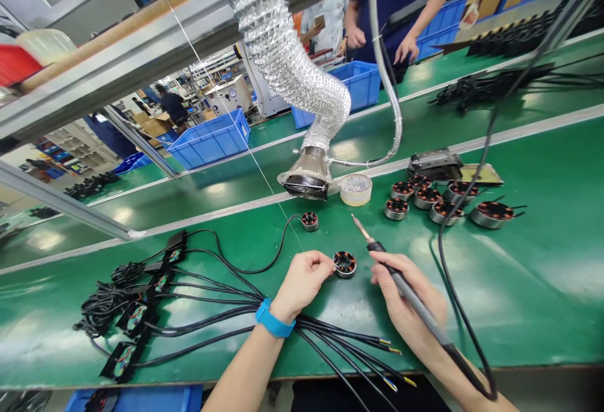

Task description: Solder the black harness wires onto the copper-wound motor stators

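green workbench (533,273) is spanning lower frame; left hand (303,280) is pinching thin wire (231,116) by coil ring (352,266), right hand (399,306) gripping soldering iron (419,306).

The small round coil part (345,265) lies flat on the green table (542,261), silvery-rimmed, its dark inside flecked with copper. The left hand's (304,277) fingertips are at its left edge; whether they grip it is hard to tell. The grey-and-black soldering iron (419,304) slants in the right hand (408,292), its bare tip pointing up and leftward, apart from the part.
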Motion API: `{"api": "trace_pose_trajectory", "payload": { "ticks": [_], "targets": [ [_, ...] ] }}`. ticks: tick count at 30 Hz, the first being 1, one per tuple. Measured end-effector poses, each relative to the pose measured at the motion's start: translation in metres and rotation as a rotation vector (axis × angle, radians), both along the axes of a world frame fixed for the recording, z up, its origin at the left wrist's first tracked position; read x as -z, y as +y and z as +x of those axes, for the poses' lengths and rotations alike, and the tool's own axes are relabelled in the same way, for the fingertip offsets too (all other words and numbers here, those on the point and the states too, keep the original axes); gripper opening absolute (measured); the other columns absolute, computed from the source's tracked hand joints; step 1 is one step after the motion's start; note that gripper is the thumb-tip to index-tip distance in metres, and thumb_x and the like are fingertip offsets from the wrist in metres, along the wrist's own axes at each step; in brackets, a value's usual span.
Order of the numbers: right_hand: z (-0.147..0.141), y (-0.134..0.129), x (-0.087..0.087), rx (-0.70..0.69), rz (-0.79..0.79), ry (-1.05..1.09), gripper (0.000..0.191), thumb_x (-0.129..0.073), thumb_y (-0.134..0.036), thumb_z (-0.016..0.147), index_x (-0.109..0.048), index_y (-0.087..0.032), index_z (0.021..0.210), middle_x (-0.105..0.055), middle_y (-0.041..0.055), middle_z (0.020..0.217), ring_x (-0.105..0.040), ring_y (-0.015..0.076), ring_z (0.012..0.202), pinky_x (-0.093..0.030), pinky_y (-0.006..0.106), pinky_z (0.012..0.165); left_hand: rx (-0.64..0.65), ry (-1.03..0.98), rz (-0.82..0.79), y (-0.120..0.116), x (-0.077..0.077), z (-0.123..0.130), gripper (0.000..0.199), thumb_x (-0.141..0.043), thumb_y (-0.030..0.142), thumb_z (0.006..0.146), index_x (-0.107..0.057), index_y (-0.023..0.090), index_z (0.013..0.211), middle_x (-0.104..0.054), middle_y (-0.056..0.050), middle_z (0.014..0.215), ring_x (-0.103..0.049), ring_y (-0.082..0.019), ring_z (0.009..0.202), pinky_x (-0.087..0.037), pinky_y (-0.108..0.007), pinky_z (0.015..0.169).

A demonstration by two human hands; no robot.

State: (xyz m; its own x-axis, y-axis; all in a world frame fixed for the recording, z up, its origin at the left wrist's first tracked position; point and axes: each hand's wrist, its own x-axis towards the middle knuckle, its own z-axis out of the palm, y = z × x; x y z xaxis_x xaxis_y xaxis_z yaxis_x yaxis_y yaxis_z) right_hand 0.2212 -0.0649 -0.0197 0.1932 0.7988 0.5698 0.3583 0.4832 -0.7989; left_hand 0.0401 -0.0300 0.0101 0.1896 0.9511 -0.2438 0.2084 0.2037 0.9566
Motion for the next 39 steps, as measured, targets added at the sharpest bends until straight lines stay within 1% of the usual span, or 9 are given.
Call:
{"api": "trace_pose_trajectory", "payload": {
  "ticks": [3,7,10,15,20,24,28,34,39],
  "targets": [
    [0.005,-0.005,0.008,0.081,-0.005,0.057,0.014,-0.057,-0.024,0.097,-0.068,-0.023,0.104,-0.067,0.0022,0.088,-0.066,0.0152,0.075,-0.051,0.027,0.068,-0.001,0.034,-0.003,0.000,-0.003,0.002,0.016,-0.060,0.027,0.079,-0.062,0.012,0.073,-0.047,0.004,0.059,-0.034,-0.006,0.050,-0.025,-0.021,0.051],
    [0.008,-0.010,0.017,0.095,0.066,0.097,0.019,-0.052,-0.023,0.098,-0.069,-0.021,0.089,-0.068,0.0013,0.081,-0.067,0.0154,0.073,-0.052,0.027,0.068,-0.004,0.042,-0.010,0.000,-0.005,0.004,0.015,-0.060,0.026,0.079,-0.062,0.012,0.074,-0.047,0.004,0.058,-0.032,-0.006,0.049,-0.024,-0.022,0.050],
    [0.007,-0.012,0.017,0.100,0.129,0.059,0.021,-0.052,-0.021,0.097,-0.068,-0.022,0.084,-0.068,-0.0010,0.078,-0.065,0.0129,0.069,-0.051,0.026,0.067,-0.003,0.050,0.001,0.000,-0.005,0.004,0.015,-0.059,0.026,0.079,-0.062,0.012,0.074,-0.045,0.005,0.058,-0.032,-0.006,0.050,-0.023,-0.022,0.050],
    [0.006,-0.013,0.009,0.066,0.155,-0.018,0.021,-0.052,-0.019,0.096,-0.068,-0.022,0.084,-0.068,-0.0025,0.076,-0.065,0.0121,0.066,-0.051,0.026,0.068,-0.005,0.055,0.005,0.000,-0.005,0.004,0.017,-0.059,0.028,0.080,-0.062,0.012,0.074,-0.044,0.005,0.057,-0.031,-0.006,0.050,-0.023,-0.022,0.049],
    [0.004,-0.012,0.005,0.057,0.127,-0.033,0.021,-0.051,-0.020,0.096,-0.067,-0.023,0.083,-0.068,-0.0018,0.073,-0.067,0.0141,0.065,-0.052,0.028,0.066,-0.005,0.063,0.015,0.000,-0.004,0.004,0.017,-0.059,0.027,0.080,-0.063,0.012,0.074,-0.045,0.004,0.058,-0.032,-0.006,0.050,-0.025,-0.022,0.051],
    [0.003,-0.013,0.006,0.074,0.097,-0.038,0.022,-0.051,-0.022,0.097,-0.068,-0.023,0.082,-0.068,-0.0005,0.072,-0.066,0.0158,0.063,-0.052,0.030,0.065,-0.013,0.064,0.016,0.000,-0.005,0.004,0.018,-0.060,0.029,0.079,-0.064,0.012,0.074,-0.047,0.004,0.058,-0.033,-0.006,0.051,-0.025,-0.022,0.051],
    [0.004,-0.013,0.006,0.069,0.101,-0.050,0.022,-0.051,-0.022,0.097,-0.068,-0.024,0.083,-0.068,-0.0014,0.073,-0.066,0.0148,0.063,-0.051,0.029,0.066,-0.010,0.061,0.027,0.000,-0.005,0.003,0.019,-0.060,0.030,0.080,-0.064,0.012,0.075,-0.048,0.003,0.059,-0.034,-0.007,0.052,-0.024,-0.022,0.050],
    [0.004,-0.013,0.007,0.064,0.093,-0.048,0.021,-0.052,-0.021,0.097,-0.068,-0.024,0.084,-0.068,-0.0018,0.075,-0.065,0.0140,0.065,-0.051,0.029,0.067,0.002,0.070,0.039,0.000,-0.004,0.002,0.023,-0.060,0.034,0.082,-0.063,0.012,0.075,-0.044,0.004,0.057,-0.031,-0.007,0.051,-0.020,-0.022,0.048],
    [0.004,-0.014,0.013,0.142,0.095,0.057,0.022,-0.052,-0.022,0.097,-0.070,-0.023,0.083,-0.068,-0.0013,0.076,-0.062,0.0124,0.062,-0.049,0.027,0.061,0.000,0.080,0.026,0.000,-0.005,0.003,0.020,-0.059,0.031,0.080,-0.064,0.012,0.075,-0.049,0.002,0.060,-0.035,-0.007,0.052,-0.023,-0.022,0.049]
  ]
}}
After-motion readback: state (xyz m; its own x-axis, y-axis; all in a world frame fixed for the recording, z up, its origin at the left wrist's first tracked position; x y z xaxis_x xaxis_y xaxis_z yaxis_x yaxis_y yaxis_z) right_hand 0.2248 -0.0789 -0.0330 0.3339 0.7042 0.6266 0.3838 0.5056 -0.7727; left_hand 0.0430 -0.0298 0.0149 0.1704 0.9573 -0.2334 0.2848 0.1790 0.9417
